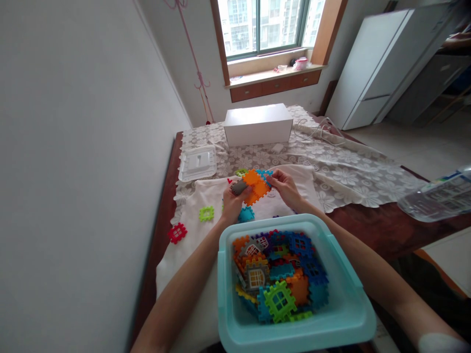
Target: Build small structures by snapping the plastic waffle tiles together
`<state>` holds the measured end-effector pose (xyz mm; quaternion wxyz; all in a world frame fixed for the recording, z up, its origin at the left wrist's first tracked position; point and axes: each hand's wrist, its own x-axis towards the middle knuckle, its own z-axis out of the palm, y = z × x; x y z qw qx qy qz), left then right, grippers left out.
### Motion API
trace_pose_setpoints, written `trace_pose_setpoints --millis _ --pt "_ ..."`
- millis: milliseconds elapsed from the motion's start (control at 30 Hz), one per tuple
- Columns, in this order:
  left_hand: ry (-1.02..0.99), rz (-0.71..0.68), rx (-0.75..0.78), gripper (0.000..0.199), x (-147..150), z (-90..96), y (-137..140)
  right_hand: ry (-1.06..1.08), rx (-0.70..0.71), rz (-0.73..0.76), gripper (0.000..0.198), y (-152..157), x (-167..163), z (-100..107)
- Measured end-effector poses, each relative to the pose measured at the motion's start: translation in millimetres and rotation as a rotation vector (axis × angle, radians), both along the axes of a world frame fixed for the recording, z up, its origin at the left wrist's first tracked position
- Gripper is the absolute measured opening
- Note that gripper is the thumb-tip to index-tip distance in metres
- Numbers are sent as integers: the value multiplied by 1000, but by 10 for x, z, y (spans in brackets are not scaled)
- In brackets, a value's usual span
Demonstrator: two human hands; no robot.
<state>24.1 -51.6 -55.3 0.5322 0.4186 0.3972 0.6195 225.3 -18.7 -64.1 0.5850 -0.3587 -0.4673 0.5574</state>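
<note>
Beyond the bin, my left hand is closed on a joined group of toothed building tiles, with its thumb over an orange tile. A grey tile shows at the left of that group. My right hand pinches the group's right side, where a blue tile sticks out behind the orange. Just below the hands lies a light blue tile on the white cloth. A green window tile and a red window tile lie farther left. Fingers behind the tiles are hidden.
A turquoise bin full of mixed tiles stands close, between my forearms. A white box and a white plastic lid rest on the flowered tablecloth. On the right lies a large clear bottle; a wall borders the left.
</note>
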Motion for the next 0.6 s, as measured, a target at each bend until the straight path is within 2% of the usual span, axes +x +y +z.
trace_pose_setpoints --millis 167,600 --pt "-22 27 -14 51 7 29 -5 -51 -2 4 60 24 15 -17" --pt "-42 82 -17 56 11 30 20 -122 101 91 46 6 27 -40"
